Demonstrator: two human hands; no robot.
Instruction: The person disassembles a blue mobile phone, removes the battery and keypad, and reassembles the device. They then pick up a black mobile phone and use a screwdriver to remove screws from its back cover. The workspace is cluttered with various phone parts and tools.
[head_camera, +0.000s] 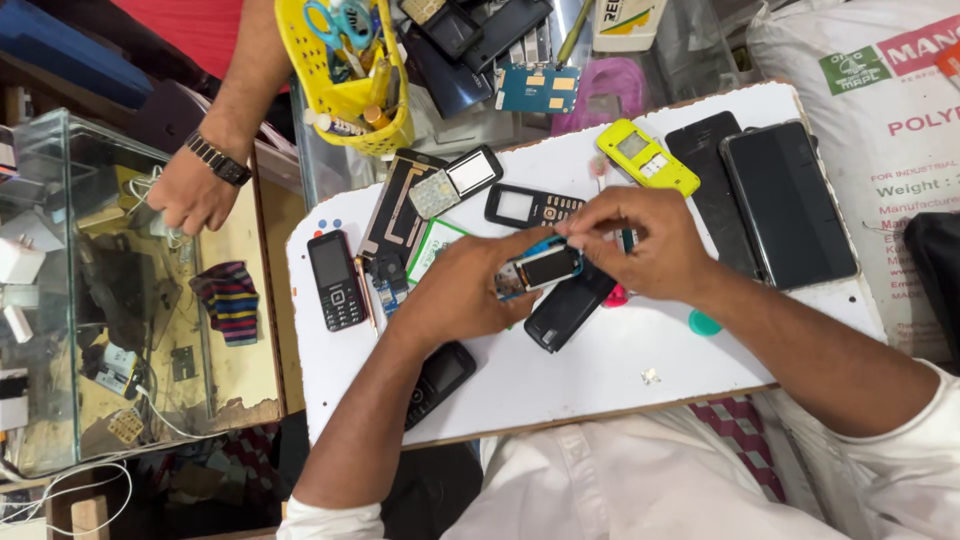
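The person wears a white shirt with short sleeves; its cuffs end above the elbows, so both forearms are bare. The left hand and the right hand carry no rings, watch or gloves. A red-and-white checked cloth shows below the shirt at the lap.

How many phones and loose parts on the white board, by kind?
Keypad phones: 4, black, black, yellow, opened one held by left hand and right hand
Touchscreen phones: 2
Loose front covers: 2
Back cover: 1
Total: 9
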